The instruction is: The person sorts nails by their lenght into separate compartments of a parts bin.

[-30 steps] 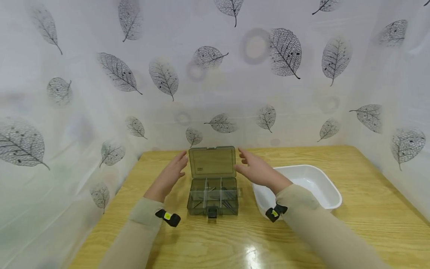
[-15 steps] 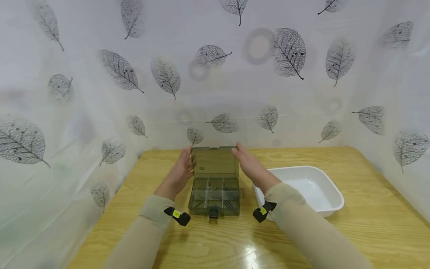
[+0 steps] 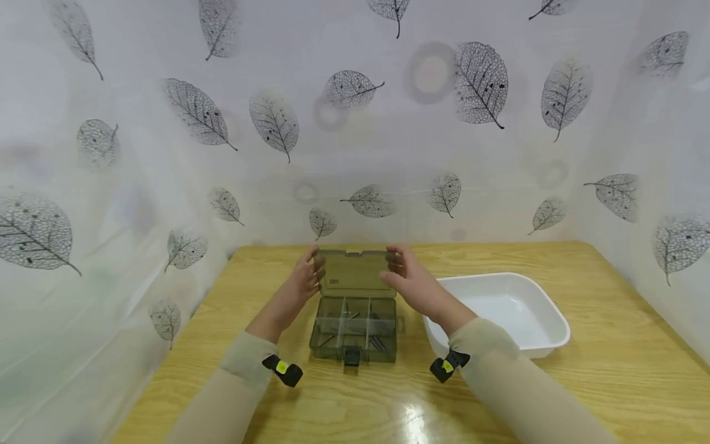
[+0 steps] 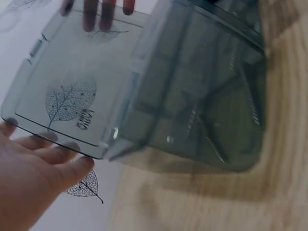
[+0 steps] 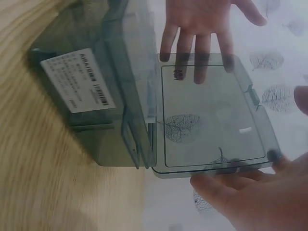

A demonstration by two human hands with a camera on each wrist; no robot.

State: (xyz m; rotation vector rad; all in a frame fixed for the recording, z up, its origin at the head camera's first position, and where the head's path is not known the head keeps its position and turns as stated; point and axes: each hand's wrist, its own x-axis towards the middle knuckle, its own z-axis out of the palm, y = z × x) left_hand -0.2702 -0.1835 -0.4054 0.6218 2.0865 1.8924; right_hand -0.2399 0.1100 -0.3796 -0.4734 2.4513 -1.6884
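Observation:
A translucent grey-green compartment box [image 3: 353, 356] sits on the table with its lid [image 3: 355, 271] raised. Thin metal pieces [image 4: 209, 137] lie in its compartments; some have spiral shafts like drill bits. My left hand [image 3: 294, 293] is at the lid's left side, its straight fingertips showing behind the clear plastic. On the other side, my right hand [image 3: 416, 283] has its fingers behind the lid's right edge and its thumb in front, apart from the fingers. In the right wrist view, the left fingers [image 5: 199, 57] look straight through the lid.
A white plastic basin [image 3: 516, 308] stands right of the box, partly behind my right forearm. A white label [image 5: 78, 82] is on the box's side. Leaf-printed white sheeting [image 3: 355, 148] surrounds the wooden table [image 3: 344, 407] at the back and sides.
Both hands have come in from beside the lid, and their fingers now reach behind its edges. The lid's top edge sits slightly lower, tilted a little toward me.

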